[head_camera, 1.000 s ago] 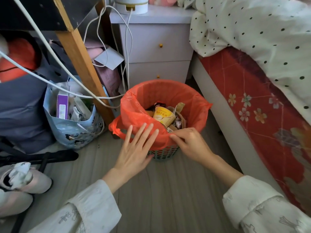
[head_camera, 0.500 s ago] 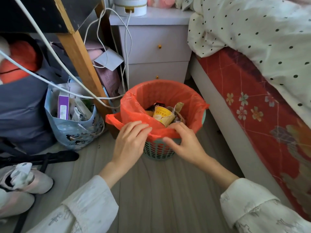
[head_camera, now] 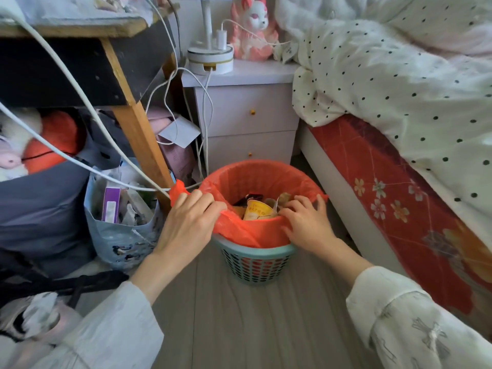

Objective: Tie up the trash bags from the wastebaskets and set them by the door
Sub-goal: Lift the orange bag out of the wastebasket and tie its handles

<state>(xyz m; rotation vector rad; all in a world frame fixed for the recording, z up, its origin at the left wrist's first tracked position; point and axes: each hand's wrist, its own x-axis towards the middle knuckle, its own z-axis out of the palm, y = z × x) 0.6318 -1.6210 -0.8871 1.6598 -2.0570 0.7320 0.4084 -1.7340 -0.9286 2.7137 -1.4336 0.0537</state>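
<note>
Both hands on the thin orange plastic trash bag (head_camera: 255,230) lining the teal mesh wastebasket (head_camera: 255,265): left hand (head_camera: 186,222) grip clamped on left rim, right hand (head_camera: 306,225) fingers curled over near-right rim, lift goes straight up.

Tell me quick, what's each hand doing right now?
Left hand: gripping the orange trash bag at its rim.
Right hand: fingers curled over the bag's edge, gripping it.

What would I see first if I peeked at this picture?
A bright orange trash bag in a teal basket on the floor by the bed, with the left hand and right hand pulling at its edge. Behind, a pink bunny figure stands on the nightstand.
</note>
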